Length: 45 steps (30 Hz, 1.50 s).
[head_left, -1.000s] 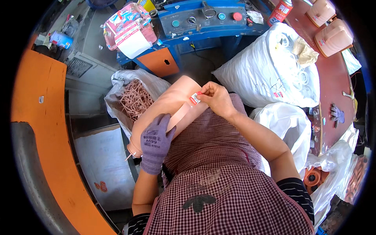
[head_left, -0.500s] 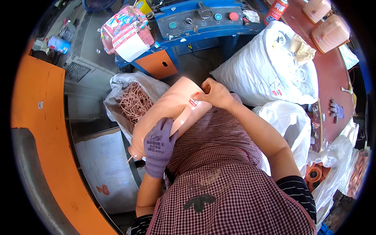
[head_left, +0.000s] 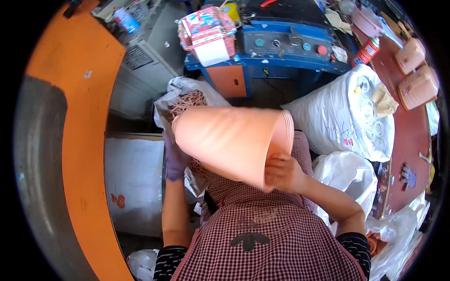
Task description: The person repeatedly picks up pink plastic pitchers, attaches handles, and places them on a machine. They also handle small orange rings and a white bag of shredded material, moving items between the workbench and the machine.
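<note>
A pink plastic jug [head_left: 225, 138] lies on its side in front of my lap, its rounded end to the left and its ridged, recessed end to the right. My bare right hand [head_left: 285, 174] grips the rim of that right end with curled fingers. By the rounded end is my left hand [head_left: 176, 158] in a purple glove, smeared by motion, its fingers mostly hidden, so whether it touches the jug is unclear. The jug's handle and neck are out of sight. Behind it, a white sack [head_left: 211, 90] holds thin pink plastic strips [head_left: 189, 102].
Ahead stands a blue machine with a button panel [head_left: 290, 44] and a pink basket [head_left: 206, 33]. To the right are a full white sack [head_left: 328, 112], an opened white bag [head_left: 349, 175], and a red-brown table [head_left: 405, 145] bearing more pink jugs [head_left: 418, 87]. An orange panel [head_left: 89, 154] borders the left.
The jug has swung from a slant to nearly crosswise, turning its handle out of view. My left hand has left the handle; my right hand has moved down to the end rim. The view has shifted.
</note>
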### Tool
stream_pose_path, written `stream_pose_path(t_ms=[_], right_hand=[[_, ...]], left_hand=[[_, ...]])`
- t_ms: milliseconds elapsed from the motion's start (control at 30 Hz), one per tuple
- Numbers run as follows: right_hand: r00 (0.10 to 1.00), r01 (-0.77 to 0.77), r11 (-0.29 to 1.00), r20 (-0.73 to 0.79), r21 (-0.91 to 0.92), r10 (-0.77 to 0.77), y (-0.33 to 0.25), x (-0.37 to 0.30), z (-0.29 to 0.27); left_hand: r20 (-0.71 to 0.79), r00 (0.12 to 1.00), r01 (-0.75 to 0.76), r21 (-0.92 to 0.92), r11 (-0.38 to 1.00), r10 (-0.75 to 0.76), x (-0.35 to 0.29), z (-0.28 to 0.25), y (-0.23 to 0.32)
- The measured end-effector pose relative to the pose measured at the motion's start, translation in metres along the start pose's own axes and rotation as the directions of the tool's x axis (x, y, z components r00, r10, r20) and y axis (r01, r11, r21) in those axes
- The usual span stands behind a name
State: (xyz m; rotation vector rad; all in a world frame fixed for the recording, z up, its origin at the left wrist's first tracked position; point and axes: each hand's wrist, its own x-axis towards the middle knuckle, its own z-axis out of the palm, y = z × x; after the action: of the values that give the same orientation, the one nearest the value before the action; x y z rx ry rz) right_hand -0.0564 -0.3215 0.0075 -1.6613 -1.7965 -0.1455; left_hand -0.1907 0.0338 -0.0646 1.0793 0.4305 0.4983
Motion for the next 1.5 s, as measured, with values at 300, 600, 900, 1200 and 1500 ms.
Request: stream_pose_path(t_ms=[300, 600, 900, 1200, 1500], right_hand=[[0.771, -0.426, 0.826, 0.331, -0.368, 0.545, 0.004, -0.018, -0.032], [0.952, -0.085, 0.952, -0.306, -0.293, -0.009, -0.051, 0.127, -0.055], [0.992, -0.064, 0.998, 0.106, -0.004, 0.064, -0.058, 0.13, -0.044], [0.905, 0.046, 0.943, -0.385, -0.329, -0.179, -0.005, 0.04, -0.088], [0.173, -0.678, -0.212, -0.432, -0.704, 0.885, 0.153, -0.268, -0.2]], left_hand=[[0.4, 0.868, -0.208, -0.248, 0.946, 0.295, 0.07, 0.05, 0.099], [0.718, 0.658, -0.27, 0.506, 0.819, -0.227, 0.02, 0.133, 0.156], [0.686, 0.641, -0.074, 0.501, 0.862, -0.344, -0.023, 0.165, 0.128], [0.692, 0.721, -0.595, 0.648, 0.477, -0.04, -0.03, 0.156, 0.183], [0.432, 0.578, -0.459, 0.874, -0.162, 0.692, -0.023, 0.134, 0.225]])
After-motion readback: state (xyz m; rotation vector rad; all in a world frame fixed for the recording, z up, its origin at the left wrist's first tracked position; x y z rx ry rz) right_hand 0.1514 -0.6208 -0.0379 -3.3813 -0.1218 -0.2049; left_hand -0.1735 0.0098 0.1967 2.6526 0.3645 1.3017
